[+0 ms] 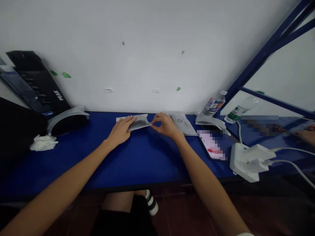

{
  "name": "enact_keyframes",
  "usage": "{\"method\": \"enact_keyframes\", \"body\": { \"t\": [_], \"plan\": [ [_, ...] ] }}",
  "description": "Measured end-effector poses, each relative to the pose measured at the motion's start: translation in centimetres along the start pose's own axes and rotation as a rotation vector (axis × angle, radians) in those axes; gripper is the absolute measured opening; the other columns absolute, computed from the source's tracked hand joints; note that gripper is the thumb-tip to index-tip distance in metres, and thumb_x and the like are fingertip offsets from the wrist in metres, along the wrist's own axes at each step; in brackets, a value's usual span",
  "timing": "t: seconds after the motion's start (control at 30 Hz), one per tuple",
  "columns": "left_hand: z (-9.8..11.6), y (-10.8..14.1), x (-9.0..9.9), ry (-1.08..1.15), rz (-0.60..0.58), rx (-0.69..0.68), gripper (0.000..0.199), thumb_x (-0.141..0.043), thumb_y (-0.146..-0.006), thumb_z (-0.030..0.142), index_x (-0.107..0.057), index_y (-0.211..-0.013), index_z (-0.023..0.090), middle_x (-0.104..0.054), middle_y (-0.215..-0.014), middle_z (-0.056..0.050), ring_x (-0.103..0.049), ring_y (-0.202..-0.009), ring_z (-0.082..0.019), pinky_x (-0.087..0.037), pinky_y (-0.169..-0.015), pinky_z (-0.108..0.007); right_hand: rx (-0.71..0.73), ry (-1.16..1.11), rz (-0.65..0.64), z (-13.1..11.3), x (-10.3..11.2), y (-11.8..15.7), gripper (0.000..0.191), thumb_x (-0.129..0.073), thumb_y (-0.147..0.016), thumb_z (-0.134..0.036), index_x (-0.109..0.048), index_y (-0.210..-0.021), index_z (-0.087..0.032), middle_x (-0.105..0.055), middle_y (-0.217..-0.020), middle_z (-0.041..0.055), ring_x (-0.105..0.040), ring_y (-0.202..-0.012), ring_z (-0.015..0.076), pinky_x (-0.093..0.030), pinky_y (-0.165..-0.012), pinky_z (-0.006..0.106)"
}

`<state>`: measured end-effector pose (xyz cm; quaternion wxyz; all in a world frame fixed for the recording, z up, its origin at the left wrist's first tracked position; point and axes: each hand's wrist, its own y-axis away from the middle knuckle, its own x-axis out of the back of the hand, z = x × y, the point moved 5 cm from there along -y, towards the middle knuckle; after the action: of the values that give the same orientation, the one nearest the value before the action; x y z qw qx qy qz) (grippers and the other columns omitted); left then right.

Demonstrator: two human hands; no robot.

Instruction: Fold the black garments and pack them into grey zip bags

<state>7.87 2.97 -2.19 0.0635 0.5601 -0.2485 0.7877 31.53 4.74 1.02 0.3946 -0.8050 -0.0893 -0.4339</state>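
A translucent plastic pouch (pixel 140 122) with something dark inside lies on the blue tabletop near the wall. My left hand (pixel 122 128) rests flat on its left part, fingers stretched out. Thumb and forefinger of my right hand (pixel 165 125) pinch the pouch's right end. Just right of that hand lies a second translucent bag (pixel 183 124) with dark print, partly hidden by the hand. What the dark content of the pouch is, I cannot make out.
On the right are a phone (pixel 212 146), a white power strip (pixel 242 162) with plugs, a water bottle (pixel 214 104) and another wrapped dark item (pixel 210 122). On the left stand a black PEAK bag (pixel 40 82), a wrapped black item (pixel 70 121) and crumpled tissue (pixel 43 143).
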Motion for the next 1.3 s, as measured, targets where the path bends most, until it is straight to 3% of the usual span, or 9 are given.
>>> {"method": "enact_keyframes", "body": {
  "t": [0.2,0.4,0.57,0.73,0.93,1.07,1.3],
  "plan": [
    [-0.1,0.1,-0.5,-0.007,0.0,-0.022,0.077,-0.056,-0.094,0.007,-0.043,-0.17,0.018,-0.045,-0.174,-0.015,-0.041,-0.164,-0.03,-0.028,-0.139,-0.054,0.11,-0.003,-0.059,-0.7,-1.9,-0.1,0.005,-0.081,-0.09,-0.02,-0.08,-0.086,-0.022,-0.074,-0.094,0.0058,-0.064,-0.093,0.0242,-0.046,-0.09,0.04],
    [0.0,0.2,-1.0,0.029,0.028,-0.06,0.076,-0.052,-0.093,0.005,-0.046,-0.168,0.018,-0.047,-0.173,-0.015,-0.042,-0.163,-0.03,-0.027,-0.138,-0.057,0.174,0.055,-0.094,-4.0,-4.4,-0.4,0.007,-0.077,-0.096,-0.021,-0.08,-0.09,-0.022,-0.075,-0.097,0.0063,-0.06,-0.097,0.0251,-0.039,-0.088,0.041],
    [0.2,0.1,-1.4,0.069,0.023,-0.109,0.076,-0.054,-0.092,0.006,-0.047,-0.167,0.016,-0.048,-0.172,-0.017,-0.04,-0.164,-0.03,-0.026,-0.139,-0.059,0.211,0.056,-0.077,-6.1,-5.7,-0.6,0.01,-0.073,-0.098,-0.019,-0.079,-0.092,-0.022,-0.075,-0.101,0.0074,-0.06,-0.105,0.0265,-0.037,-0.095,0.042],
    [-0.8,-0.4,-1.2,0.133,0.013,-0.136,0.073,-0.058,-0.093,0.013,-0.048,-0.165,0.018,-0.048,-0.172,-0.015,-0.042,-0.163,-0.032,-0.027,-0.138,-0.06,0.178,0.018,-0.075,-4.9,-4.7,-0.6,0.01,-0.073,-0.091,-0.013,-0.077,-0.095,-0.022,-0.075,-0.105,0.0073,-0.062,-0.103,0.0263,-0.038,-0.095,0.041],
    [-0.6,-0.3,-0.4,0.195,-0.02,-0.164,0.084,-0.072,-0.094,0.05,-0.047,-0.167,0.017,-0.046,-0.173,-0.017,-0.038,-0.165,-0.035,-0.021,-0.14,-0.058,0.06,-0.046,-0.09,-2.9,-4.3,-0.1,0.012,-0.073,-0.083,-0.011,-0.069,-0.081,-0.022,-0.072,-0.091,0.0034,-0.064,-0.092,0.0232,-0.039,-0.087,0.037],
    [-0.6,-0.5,-0.6,0.195,-0.038,-0.168,0.075,-0.066,-0.096,0.043,-0.05,-0.166,0.017,-0.048,-0.172,-0.016,-0.038,-0.165,-0.033,-0.019,-0.14,-0.057,0.054,-0.097,-0.106,-2.6,-5.0,-0.1,0.014,-0.072,-0.08,-0.008,-0.069,-0.081,-0.021,-0.07,-0.086,0.0013,-0.064,-0.086,0.0203,-0.041,-0.084,0.034],
    [-0.7,-0.5,-1.0,0.173,-0.096,-0.186,0.085,-0.071,-0.088,0.033,-0.046,-0.169,0.021,-0.04,-0.177,-0.015,-0.031,-0.168,-0.036,-0.014,-0.14,-0.06,0.046,-0.149,-0.111,-2.2,-5.5,0.0,0.014,-0.071,-0.079,-0.009,-0.07,-0.083,-0.022,-0.067,-0.082,0.0009,-0.061,-0.08,0.0193,-0.043,-0.077,0.032]
  ]
}}
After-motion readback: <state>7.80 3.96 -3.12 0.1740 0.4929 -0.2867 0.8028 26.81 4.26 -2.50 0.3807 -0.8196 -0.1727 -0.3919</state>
